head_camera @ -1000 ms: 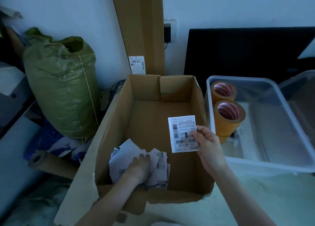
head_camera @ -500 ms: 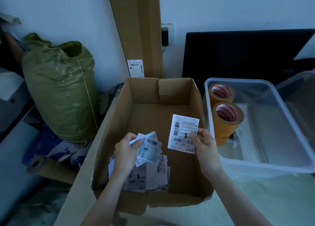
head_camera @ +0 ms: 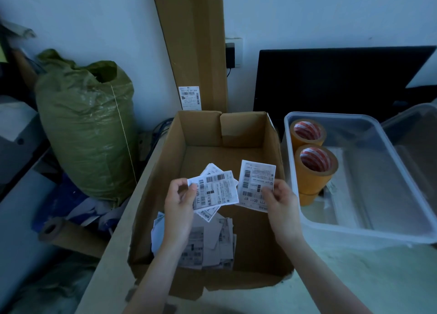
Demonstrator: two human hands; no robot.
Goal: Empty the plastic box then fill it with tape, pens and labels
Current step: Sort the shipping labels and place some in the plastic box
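Note:
My left hand (head_camera: 179, 201) pinches a small bunch of white barcode labels (head_camera: 216, 190) above the open cardboard box (head_camera: 156, 171). One separate label (head_camera: 255, 182) is pinched by my right hand (head_camera: 280, 199) just to the right, its edge nearly touching the bunch. More loose labels (head_camera: 214, 245) lie in a heap on the cardboard box's floor, partly hidden by my left forearm. The clear plastic box (head_camera: 392, 152) stands at the right and holds two stacks of yellow tape rolls (head_camera: 315, 169) in its left end. No pens are visible.
A stuffed green sack (head_camera: 87, 131) stands at the left by the wall. A tall cardboard carton (head_camera: 191, 46) leans behind the box. A dark monitor (head_camera: 338, 81) sits behind the plastic box, a second clear container (head_camera: 416, 134) at the far right. A cardboard tube (head_camera: 71, 235) lies lower left.
My left hand has lifted a bunch of labels out of the heap up to the level of the right hand's label. The right hand has hardly moved.

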